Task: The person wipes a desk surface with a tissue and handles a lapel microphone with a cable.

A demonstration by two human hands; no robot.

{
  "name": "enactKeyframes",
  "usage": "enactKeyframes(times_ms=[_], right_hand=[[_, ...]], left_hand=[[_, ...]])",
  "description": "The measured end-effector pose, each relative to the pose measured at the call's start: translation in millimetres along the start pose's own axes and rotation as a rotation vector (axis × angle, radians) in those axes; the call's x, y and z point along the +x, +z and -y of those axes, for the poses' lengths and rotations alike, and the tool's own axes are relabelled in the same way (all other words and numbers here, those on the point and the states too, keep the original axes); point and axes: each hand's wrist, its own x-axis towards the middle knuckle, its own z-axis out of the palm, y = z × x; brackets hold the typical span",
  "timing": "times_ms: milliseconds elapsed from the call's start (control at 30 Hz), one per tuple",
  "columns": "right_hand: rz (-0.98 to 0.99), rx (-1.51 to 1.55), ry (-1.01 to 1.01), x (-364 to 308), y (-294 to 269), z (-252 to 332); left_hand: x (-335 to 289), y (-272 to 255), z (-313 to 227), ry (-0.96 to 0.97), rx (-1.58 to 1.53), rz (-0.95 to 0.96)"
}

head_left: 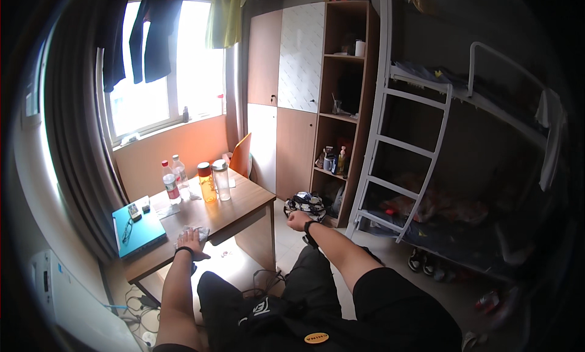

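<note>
My left hand (194, 240) lies on the front edge of the wooden table (248, 199), fingers spread. Under and beside its fingers is a crumpled, whitish, see-through piece (201, 231); whether it is cloth or plastic I cannot tell. My right hand (297, 221) hangs in the air to the right of the table, its fingers curled into a loose fist with nothing showing in them. Behind it on the floor sits a black-and-white patterned bag (308, 204). To the left of my left hand, a turquoise flat box or folder (139, 233) bears eyeglasses (127, 231) and small items.
Two clear plastic bottles, one red-capped (171, 186), an orange bottle (208, 184) and a clear tumbler (221, 181) stand toward the table's back. An orange chair (242, 156) is behind. A white bunk ladder (407, 146) rises right; cables (135, 303) lie lower left.
</note>
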Motion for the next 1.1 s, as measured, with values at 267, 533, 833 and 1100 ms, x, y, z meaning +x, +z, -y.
enactKeyframes(times_ms=[267, 533, 833, 1100], right_hand=[[-0.028, 0.447, 0.270, -32.1, 29.5, -66.9], [0.076, 0.748, 0.462, -64.5, 52.6, -43.1], [0.489, 0.536, 0.270, -64.1, 134.1, -92.5], [0.461, 0.398, 0.310, -93.9, 104.7, -72.1]], left_hand=[[14.5, -5.7, 16.6, 0.028, -0.054, 0.090], [8.5, -17.1, 16.2, -0.021, -0.034, 0.132], [5.1, -24.4, 7.9, -0.038, -0.080, 0.070], [-0.9, -19.7, 12.5, -0.055, -0.081, 0.072]])
